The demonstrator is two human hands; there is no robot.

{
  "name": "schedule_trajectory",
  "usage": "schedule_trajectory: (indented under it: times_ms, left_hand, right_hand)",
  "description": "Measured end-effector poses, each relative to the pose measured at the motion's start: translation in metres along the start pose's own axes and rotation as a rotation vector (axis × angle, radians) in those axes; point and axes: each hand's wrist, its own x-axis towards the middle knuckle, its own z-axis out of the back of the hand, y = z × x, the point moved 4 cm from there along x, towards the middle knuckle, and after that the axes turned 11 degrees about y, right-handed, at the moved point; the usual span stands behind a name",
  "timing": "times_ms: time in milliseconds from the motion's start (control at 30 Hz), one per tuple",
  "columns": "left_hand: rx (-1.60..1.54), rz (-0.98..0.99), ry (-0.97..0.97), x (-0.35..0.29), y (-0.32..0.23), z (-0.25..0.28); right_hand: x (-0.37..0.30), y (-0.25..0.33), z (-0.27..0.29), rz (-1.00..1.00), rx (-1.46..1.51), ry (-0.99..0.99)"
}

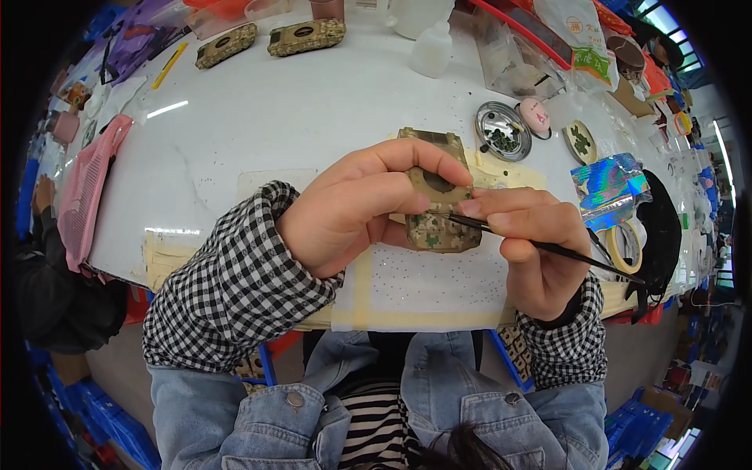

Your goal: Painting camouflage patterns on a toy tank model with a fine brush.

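Observation:
A camouflage-patterned model tank hull (442, 233) with a dark round opening is held over the white table by my left hand (356, 196), its fingers closed around the left side and top. My right hand (540, 243) pinches a pair of black tweezers (564, 251). Their tips touch the hull's surface below the round opening, and the right fingertips rest at the hull's right edge. Whether the tips grip a small part is too fine to make out. Right of the hull, a round metal dish (502, 129) holds small dark green pieces.
Two more camouflage hulls (306, 37) lie at the back left, near a yellow pen-like tool (169, 66). A second dish (580, 142), a pink oval object (535, 116), an iridescent pouch (609, 190) and a tape roll (625, 246) sit at right. A pink mesh basket (95, 188) stands left.

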Motion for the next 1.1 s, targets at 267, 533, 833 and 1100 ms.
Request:
schedule_trajectory:
  times_ms: [267, 533, 833, 1100]
  left_hand:
    - [0.005, 0.0, -0.004, 0.0002, 0.0006, 0.0004]
    - [-0.003, -0.001, -0.002, 0.0003, 0.0001, -0.0005]
    - [-0.004, 0.002, -0.004, 0.0008, 0.0006, 0.0]
    - [0.007, 0.008, -0.011, 0.0005, 0.0005, -0.0003]
  right_hand:
    - [-0.0008, -0.0006, 0.0, -0.012, -0.013, 0.007]
    - [-0.0011, -0.001, 0.0003, -0.005, -0.003, 0.002]
    - [-0.0003, -0.0006, 0.0003, 0.001, -0.022, 0.009]
    - [-0.0001, -0.0004, 0.0, 0.005, -0.017, 0.006]
